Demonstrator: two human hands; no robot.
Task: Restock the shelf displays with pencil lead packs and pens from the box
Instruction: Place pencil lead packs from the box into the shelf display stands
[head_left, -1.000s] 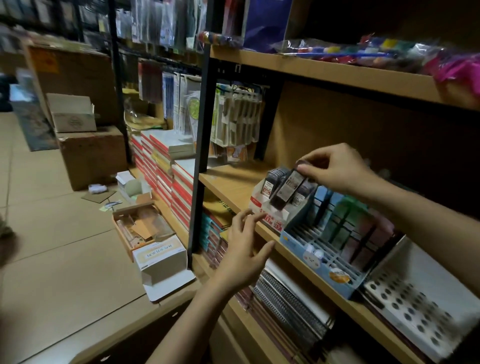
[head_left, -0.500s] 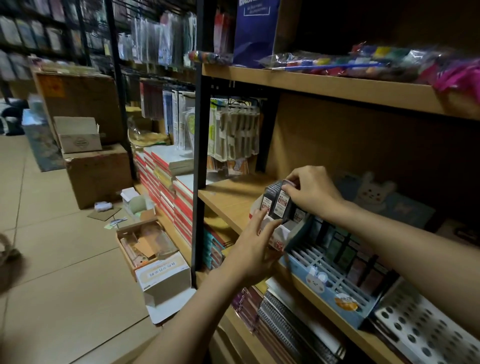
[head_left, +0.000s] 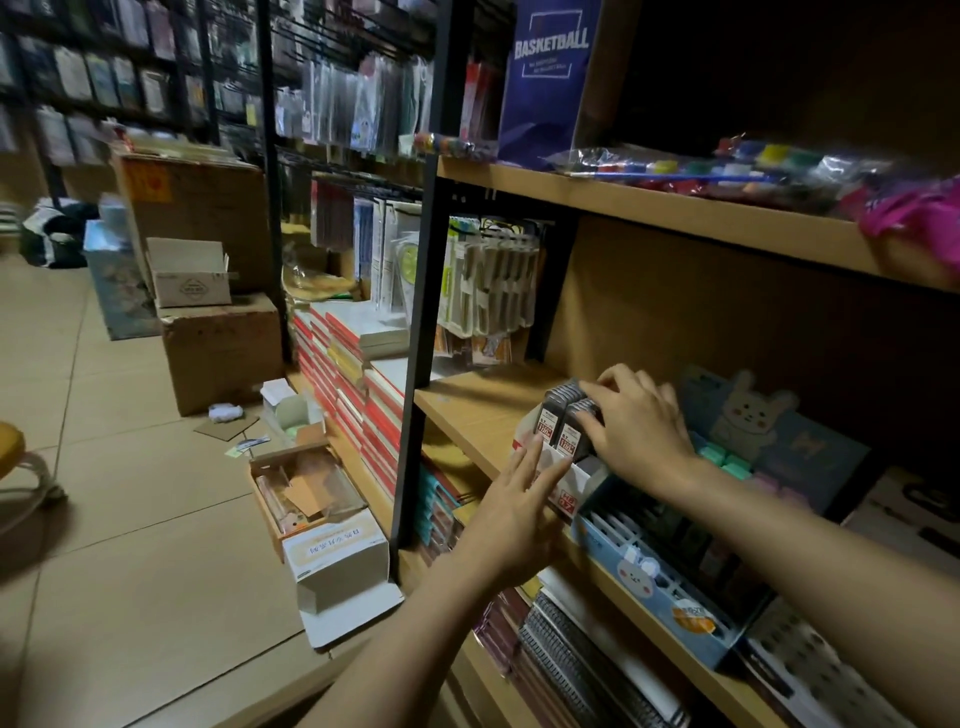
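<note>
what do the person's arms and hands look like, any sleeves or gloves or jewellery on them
Both forearms are bare as far as the picture shows, with no sleeves in view. The left hand and the right hand wear no gloves. No ring, watch or bracelet shows on the fingers or wrists.

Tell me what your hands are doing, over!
Right hand on top of the lead packs, pressing them into the white display box. Left hand open, fingers steadying the box front. Nothing in the way.
</note>
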